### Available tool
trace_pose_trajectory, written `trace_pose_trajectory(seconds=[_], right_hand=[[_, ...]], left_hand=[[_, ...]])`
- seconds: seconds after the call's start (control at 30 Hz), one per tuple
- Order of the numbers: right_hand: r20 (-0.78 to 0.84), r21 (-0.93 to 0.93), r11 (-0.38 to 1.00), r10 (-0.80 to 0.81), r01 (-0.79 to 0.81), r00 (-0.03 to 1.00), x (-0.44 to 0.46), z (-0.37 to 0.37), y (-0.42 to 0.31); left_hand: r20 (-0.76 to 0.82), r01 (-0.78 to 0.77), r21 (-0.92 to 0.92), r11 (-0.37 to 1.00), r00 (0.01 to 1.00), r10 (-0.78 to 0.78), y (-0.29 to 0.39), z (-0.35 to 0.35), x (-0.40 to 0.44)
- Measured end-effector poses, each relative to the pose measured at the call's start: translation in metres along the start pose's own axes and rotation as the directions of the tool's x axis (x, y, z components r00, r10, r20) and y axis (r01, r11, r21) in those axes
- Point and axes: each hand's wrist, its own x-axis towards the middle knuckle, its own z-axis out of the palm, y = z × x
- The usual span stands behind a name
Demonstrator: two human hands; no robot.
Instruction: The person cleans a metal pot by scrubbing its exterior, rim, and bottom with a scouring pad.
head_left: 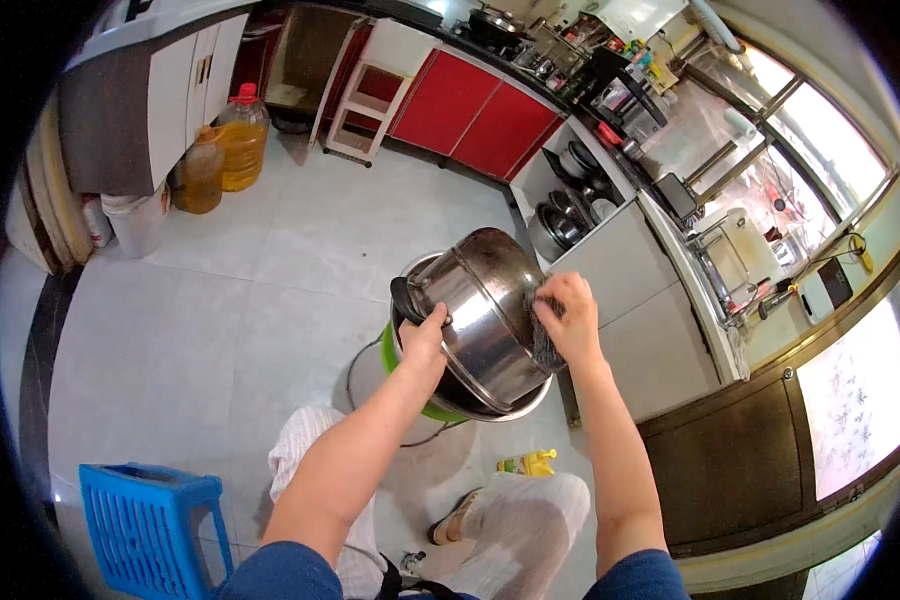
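A shiny steel pot (482, 310) is tilted on its side over a metal basin (532, 405), its base turned to the right. My left hand (426, 338) is closed on the pot near its black handle (404, 298). On the right, my right hand (568, 316) is closed around a dark steel wool scrubber (544, 345) and presses it against the pot's base. Beneath the basin, a green bucket (440, 411) shows in part. The inside of the basin is mostly hidden by the pot.
A yellow bottle (527, 463) is on the floor near my feet. A blue plastic stool (150, 525) stands at lower left. Large oil jugs (242, 140) sit by the left cabinet. Red cabinets (460, 105) line the back; a white-fronted counter (635, 300) with pots runs along the right.
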Motion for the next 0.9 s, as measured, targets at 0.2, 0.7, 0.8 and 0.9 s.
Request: trace_pose_trajectory(seconds=[0.2,0.7,0.8,0.9], right_hand=[[0.221,-0.041,0.992,0.123,-0.117,0.968,0.105,0.054,0.044],[0.179,0.404,0.914,-0.046,-0.031,0.983,0.000,-0.010,0.006],[0.148,0.519,0.822,0.183,-0.234,0.972,-0.002,-0.008,0.016],[0.126,0.809,0.456,0.483,-0.371,0.867,-0.005,0.004,0.041]], left_hand=[[0.074,-0.015,-0.055,0.998,0.997,0.019,-0.008,-0.009,0.013],[0.214,0.130,0.250,0.959,0.959,-0.186,0.046,-0.009,0.063],[0.243,0.125,0.267,0.956,0.951,-0.192,0.049,-0.008,0.068],[0.409,0.122,0.240,0.963,0.887,-0.214,0.051,-0.015,0.080]])
